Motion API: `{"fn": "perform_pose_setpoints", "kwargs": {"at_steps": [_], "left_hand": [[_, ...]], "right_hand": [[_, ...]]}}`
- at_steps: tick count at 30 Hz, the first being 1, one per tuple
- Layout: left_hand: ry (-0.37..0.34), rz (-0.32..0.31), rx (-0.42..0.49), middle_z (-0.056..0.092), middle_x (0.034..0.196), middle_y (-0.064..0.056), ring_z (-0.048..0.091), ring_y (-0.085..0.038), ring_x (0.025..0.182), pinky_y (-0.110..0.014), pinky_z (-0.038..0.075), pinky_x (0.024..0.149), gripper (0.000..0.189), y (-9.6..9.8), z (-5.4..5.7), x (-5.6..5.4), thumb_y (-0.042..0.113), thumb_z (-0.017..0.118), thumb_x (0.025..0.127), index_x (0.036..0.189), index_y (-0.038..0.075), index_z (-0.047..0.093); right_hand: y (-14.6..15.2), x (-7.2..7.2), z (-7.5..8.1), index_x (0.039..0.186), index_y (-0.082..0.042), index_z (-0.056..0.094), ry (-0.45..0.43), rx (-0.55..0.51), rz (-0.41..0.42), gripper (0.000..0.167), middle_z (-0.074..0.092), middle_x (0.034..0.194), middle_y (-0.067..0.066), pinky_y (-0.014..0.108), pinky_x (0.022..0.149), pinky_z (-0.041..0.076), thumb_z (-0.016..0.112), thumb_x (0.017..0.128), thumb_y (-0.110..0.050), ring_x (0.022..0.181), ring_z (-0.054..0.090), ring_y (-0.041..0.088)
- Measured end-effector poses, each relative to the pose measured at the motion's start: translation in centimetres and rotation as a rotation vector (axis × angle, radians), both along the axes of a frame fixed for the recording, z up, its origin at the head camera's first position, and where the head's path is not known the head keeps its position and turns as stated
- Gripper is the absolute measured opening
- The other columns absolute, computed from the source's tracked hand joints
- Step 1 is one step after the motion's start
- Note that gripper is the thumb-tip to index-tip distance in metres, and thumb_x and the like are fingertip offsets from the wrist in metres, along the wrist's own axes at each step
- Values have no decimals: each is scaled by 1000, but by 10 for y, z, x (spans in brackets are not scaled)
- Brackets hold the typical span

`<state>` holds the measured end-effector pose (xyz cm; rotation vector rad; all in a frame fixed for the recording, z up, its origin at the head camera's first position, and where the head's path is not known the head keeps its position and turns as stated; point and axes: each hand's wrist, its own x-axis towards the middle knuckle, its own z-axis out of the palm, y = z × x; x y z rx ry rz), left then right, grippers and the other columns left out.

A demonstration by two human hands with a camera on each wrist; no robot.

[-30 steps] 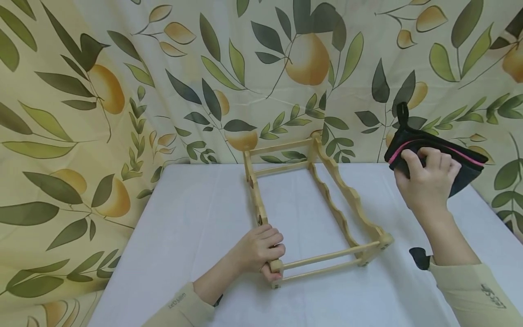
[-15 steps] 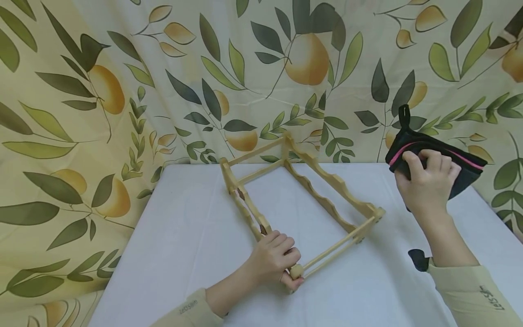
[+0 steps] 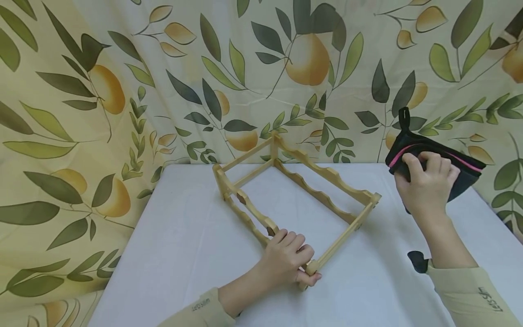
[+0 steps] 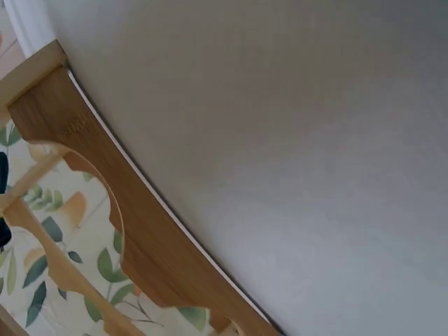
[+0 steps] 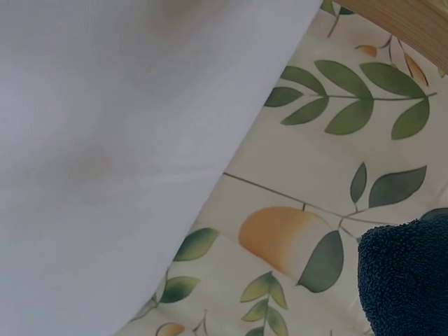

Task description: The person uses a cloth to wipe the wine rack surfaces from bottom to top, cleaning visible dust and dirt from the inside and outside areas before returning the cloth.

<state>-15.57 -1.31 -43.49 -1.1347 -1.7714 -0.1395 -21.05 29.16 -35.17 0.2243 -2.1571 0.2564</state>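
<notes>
A light wooden rack (image 3: 327, 173) with wavy, scalloped rails stands at an angle on the white table. My left hand (image 3: 286, 252) grips its near corner, fingers curled over the top rail and thumb low by the corner post. In the left wrist view, a scalloped wooden side (image 4: 154, 231) runs diagonally, and the hand itself is out of frame. My right hand (image 3: 433, 181) holds a folded dark cloth (image 3: 461, 184) with pink edging and a hanging loop, raised right of the rack. The right wrist view shows its fuzzy terry surface (image 5: 402, 280).
A white cover lies over the table (image 3: 163, 272), whose far edge meets a hanging curtain (image 3: 269, 54) printed with fruit and leaves. A wooden rail (image 5: 406, 24) crosses the top corner of the right wrist view.
My left hand has turned the rack: its near corner swung right, along with the hand, and its far end swung left. The right hand and cloth have hardly moved.
</notes>
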Motion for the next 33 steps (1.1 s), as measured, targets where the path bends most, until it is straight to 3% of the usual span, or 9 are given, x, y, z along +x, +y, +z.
{"fn": "perform_pose_setpoints", "kwargs": {"at_steps": [5,9,14,20,26,29,33], "left_hand": [[-22,-65,-136,49,72,9,44,-9,64,-25,37,67,49,-13,10,-8,70,40,77,77,22,52],[12,-94,-233,52,79,8,48,-10,72,-29,38,72,47,-35,25,-26,61,31,86,87,21,55],[57,-96,-162,56,86,2,51,-17,81,-35,37,80,43,-72,40,-64,44,25,95,92,16,57],[32,-1,-98,58,100,-6,51,-24,94,-39,36,88,51,-114,43,-102,44,19,97,100,12,59],[-133,41,-92,59,103,-13,53,-30,97,-42,39,90,52,-145,36,-126,36,18,98,102,6,60],[-234,53,-127,59,104,-15,53,-32,100,-44,37,94,53,-154,29,-131,35,17,98,104,4,59],[-303,74,-176,60,104,-14,51,-31,104,-43,34,97,57,-162,20,-134,37,15,99,104,4,62]], "right_hand": [[1,0,-2,108,-8,48,0,8,-3,34,41,108,27,61,81,24,62,78,0,98,35,45],[2,1,-3,108,-9,48,-11,15,-11,36,41,109,27,61,82,24,64,77,1,99,35,45],[3,1,-4,107,-8,48,-13,21,-13,37,41,109,27,61,81,24,65,76,2,99,35,44],[3,1,-4,107,-8,48,-17,34,-7,37,40,109,27,60,80,23,65,76,3,98,34,45],[5,5,-4,107,-9,48,-23,24,-26,37,40,109,27,61,83,23,64,76,2,100,34,44],[8,8,-5,107,-9,48,-22,18,-36,37,40,109,27,61,84,22,64,76,1,101,34,44],[11,13,-7,107,-9,48,-30,4,-46,39,40,110,27,62,84,22,65,74,3,102,34,45]]}}
